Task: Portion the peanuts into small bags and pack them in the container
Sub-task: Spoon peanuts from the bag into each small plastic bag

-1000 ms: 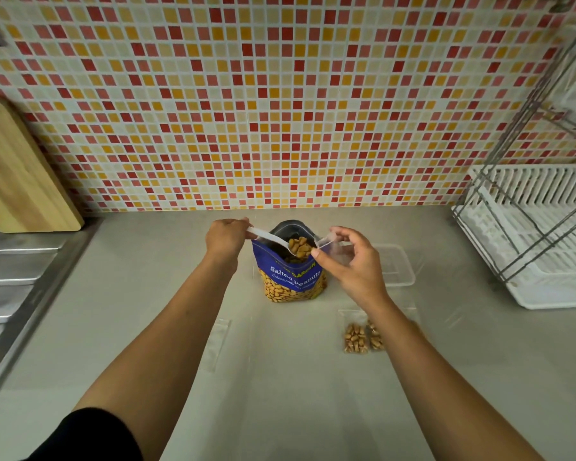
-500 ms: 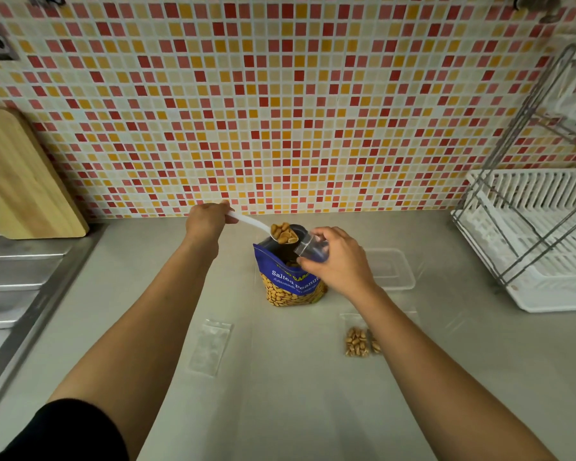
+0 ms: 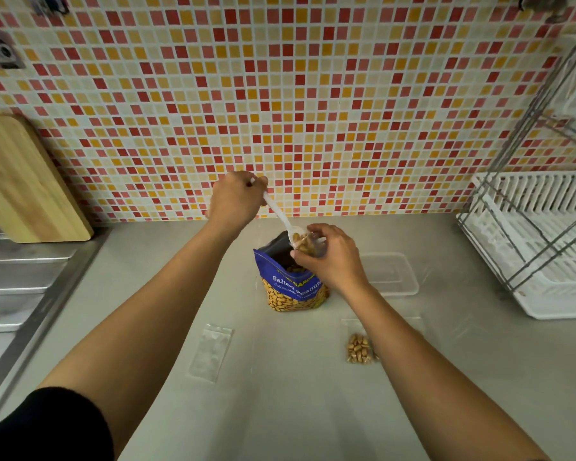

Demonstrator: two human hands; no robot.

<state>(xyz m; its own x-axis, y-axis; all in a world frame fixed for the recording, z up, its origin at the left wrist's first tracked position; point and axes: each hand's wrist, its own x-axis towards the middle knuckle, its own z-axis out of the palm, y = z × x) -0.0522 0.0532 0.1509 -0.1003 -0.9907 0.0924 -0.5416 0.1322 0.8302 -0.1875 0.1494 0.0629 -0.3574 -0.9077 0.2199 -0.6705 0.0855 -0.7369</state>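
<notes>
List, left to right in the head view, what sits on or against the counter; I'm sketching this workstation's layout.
From the left: wooden cutting board → empty clear small zip bag → blue Salted Peanuts pouch → clear plastic container → white dish rack.

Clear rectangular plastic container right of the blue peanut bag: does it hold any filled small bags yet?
No, the clear rectangular plastic container shows nothing inside; one filled small clear bag lies on the grey counter.

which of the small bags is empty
The flat bag left of the peanut pack; the filled bag on the counter and the held bag in the right hand contain peanuts.
</notes>
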